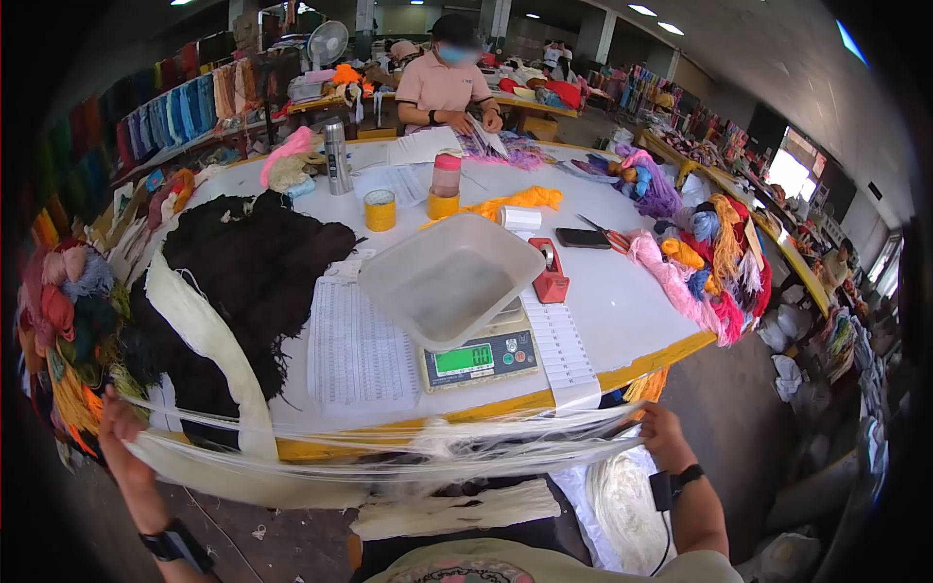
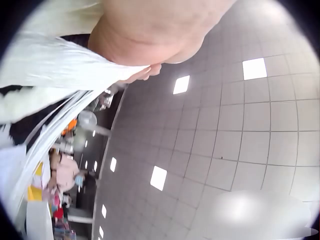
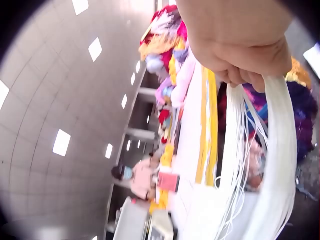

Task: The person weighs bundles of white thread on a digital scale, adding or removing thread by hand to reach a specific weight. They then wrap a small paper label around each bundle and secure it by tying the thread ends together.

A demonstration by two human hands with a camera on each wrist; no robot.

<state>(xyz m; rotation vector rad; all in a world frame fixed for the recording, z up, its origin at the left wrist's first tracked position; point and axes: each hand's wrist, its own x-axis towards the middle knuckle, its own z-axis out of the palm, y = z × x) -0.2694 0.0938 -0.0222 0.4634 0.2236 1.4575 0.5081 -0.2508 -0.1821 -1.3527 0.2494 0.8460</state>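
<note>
A skein of white yarn [image 1: 321, 476] is stretched in a long loop between my two hands, in front of the table edge. My left hand [image 1: 121, 432] grips its left end; in the left wrist view the strands come together at that hand [image 2: 150, 35]. At the other end my right hand [image 1: 665, 435] has its fingers curled round the loop. Two bands of strands run down from the right hand [image 3: 240, 50] in the right wrist view. Midway along, the strands bunch in a loose tangle. More white yarn [image 1: 466, 510] lies across my lap.
On the table [image 1: 632, 330] a grey plastic tray [image 1: 447, 277] sits on a digital scale [image 1: 476, 360]. Dark yarn [image 1: 243, 282] with a white skein over it lies left, coloured skeins [image 1: 719, 253] right. A white yarn bundle [image 1: 627, 505] is beside me; a person [image 1: 449, 83] works opposite.
</note>
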